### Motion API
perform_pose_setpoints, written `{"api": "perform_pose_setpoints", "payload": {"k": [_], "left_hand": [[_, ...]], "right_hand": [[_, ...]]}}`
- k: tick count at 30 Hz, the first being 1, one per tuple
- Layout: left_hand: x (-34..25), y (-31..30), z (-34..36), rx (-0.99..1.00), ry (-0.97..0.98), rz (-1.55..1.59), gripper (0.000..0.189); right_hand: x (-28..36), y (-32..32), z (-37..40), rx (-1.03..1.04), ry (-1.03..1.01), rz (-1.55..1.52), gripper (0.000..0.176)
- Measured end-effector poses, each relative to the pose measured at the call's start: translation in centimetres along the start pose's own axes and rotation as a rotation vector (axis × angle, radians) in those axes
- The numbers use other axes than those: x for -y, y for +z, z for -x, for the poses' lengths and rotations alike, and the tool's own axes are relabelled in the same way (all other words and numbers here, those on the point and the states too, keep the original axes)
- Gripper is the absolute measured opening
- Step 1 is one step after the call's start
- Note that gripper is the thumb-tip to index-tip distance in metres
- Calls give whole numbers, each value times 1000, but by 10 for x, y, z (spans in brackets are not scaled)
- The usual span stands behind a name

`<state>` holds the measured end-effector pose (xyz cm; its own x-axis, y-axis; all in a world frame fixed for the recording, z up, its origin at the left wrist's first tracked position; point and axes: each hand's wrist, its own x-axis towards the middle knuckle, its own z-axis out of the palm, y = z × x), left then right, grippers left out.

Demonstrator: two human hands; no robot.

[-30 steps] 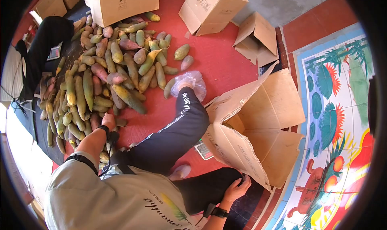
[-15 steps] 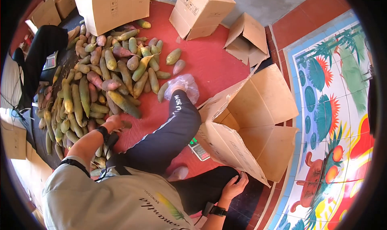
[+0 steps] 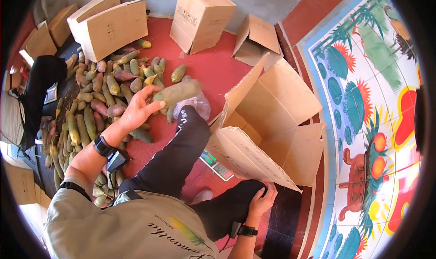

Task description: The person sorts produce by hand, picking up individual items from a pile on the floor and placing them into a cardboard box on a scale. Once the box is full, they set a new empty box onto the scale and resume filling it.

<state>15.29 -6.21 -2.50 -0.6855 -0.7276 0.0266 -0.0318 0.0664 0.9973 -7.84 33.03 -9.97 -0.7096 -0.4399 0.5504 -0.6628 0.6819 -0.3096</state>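
Observation:
My left hand (image 3: 140, 108) is raised above the red floor with its fingers and thumb closed on one end of a long green radish (image 3: 178, 92). The radish is slightly blurred and points to the right, toward the open carton (image 3: 290, 100). My right hand (image 3: 262, 200) rests on my bent right knee, fingers spread, holding nothing. On the left lies a large heap of green and pinkish radishes (image 3: 84, 125). Beside the carton's lower left flap, a scale (image 3: 219, 167) with a lit green display shows partly from under it.
Closed and tilted cartons (image 3: 203, 20) stand at the back, with another open box (image 3: 257, 36) by the wall. My left foot wears a plastic bag (image 3: 202, 105). Another person's dark-clothed leg (image 3: 43, 88) is at far left, near a second scale (image 3: 51, 94). A painted tile wall (image 3: 359, 122) runs along the right.
My left hand has risen from the edge of the heap, moving up and to the right with a radish in it. My right hand stays on the knee. The view has shifted slightly.

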Motion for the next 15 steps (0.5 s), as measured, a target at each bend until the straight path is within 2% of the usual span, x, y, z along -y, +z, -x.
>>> {"api": "perform_pose_setpoints", "payload": {"k": [2,5,7,9,12,15], "left_hand": [[-29,16,-5,65,173,0,40],[-58,49,-14,189,279,151,40],[-66,68,-25,231,268,176,43],[-70,88,-38,245,402,-52,41],[-78,122,-47,207,514,-197,37],[-80,152,-51,211,502,-201,36]], "right_hand": [[-1,-1,1,-13,-10,1,26],[0,-4,1,7,27,1,26],[-3,-4,2,-12,23,3,25],[-5,-4,4,-25,5,7,25],[-8,-3,6,-27,12,19,25],[-10,-2,7,-35,32,-8,25]]}}
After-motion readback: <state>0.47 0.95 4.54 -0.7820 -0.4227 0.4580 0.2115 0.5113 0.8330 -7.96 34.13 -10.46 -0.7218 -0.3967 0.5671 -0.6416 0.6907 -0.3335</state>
